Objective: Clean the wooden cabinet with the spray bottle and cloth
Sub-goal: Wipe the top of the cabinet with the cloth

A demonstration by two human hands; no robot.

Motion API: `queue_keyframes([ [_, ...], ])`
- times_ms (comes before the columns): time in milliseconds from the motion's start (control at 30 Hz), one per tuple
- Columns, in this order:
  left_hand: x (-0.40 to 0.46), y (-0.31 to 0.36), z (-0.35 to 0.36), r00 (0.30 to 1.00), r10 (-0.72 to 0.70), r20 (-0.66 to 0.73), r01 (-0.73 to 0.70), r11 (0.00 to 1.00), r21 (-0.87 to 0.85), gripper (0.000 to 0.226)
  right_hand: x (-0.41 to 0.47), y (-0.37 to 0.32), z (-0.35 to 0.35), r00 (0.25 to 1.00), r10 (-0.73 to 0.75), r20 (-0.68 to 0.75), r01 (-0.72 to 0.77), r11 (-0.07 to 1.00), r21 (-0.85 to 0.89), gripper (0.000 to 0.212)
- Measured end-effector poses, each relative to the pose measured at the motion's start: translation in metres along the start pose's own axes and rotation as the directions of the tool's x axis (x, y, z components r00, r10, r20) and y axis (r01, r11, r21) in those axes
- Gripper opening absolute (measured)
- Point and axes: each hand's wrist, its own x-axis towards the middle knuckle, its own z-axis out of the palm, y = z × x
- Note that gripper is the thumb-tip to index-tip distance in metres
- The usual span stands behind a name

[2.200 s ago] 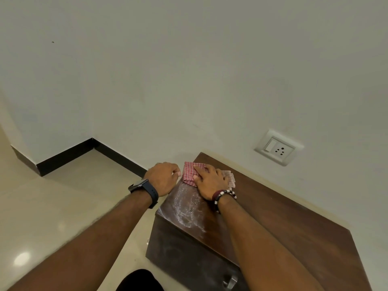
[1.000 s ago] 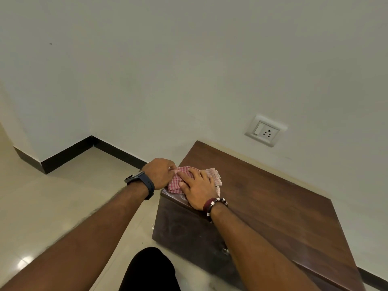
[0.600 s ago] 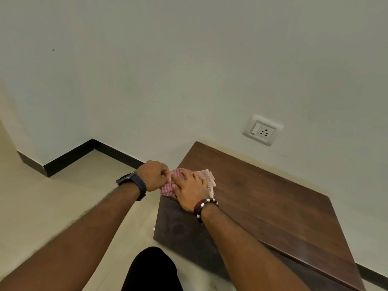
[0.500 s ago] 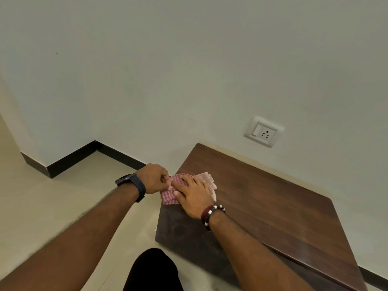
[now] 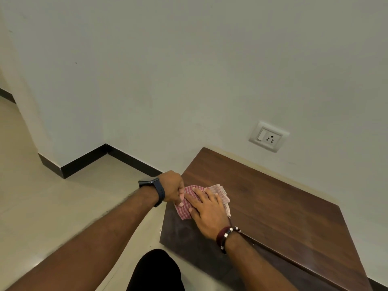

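The right hand (image 5: 206, 215) lies flat on the pink checked cloth (image 5: 218, 195), its fingers (image 5: 196, 195) spread and pressing the cloth against the near left corner of the wooden cabinet (image 5: 283, 211). Just left of those fingers, the left hand (image 5: 171, 186) is curled, its fingertips pinching the cloth's left edge. The cloth drapes over the cabinet's edge beneath both hands. A wall socket (image 5: 268, 136) sits well beyond the fingers, above the cabinet.
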Motion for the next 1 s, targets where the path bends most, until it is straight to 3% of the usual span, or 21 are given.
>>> queue_keyframes([
  [533,0.01,0.063,0.015,0.996,0.014,0.085,-0.022,0.995,0.1,0.025,-0.054,0.027,-0.011,0.995,0.04,-0.096,-0.033,0.997,0.068,0.047],
  [767,0.005,0.096,0.027,0.995,0.078,0.064,-0.084,0.992,0.096,0.019,-0.081,0.044,-0.009,0.967,0.002,-0.255,0.028,0.993,0.115,0.043],
  [1000,0.0,0.135,0.041,0.987,0.152,0.051,-0.158,0.976,0.149,0.02,-0.113,0.07,-0.004,0.902,-0.03,-0.432,0.053,0.998,0.04,0.051],
])
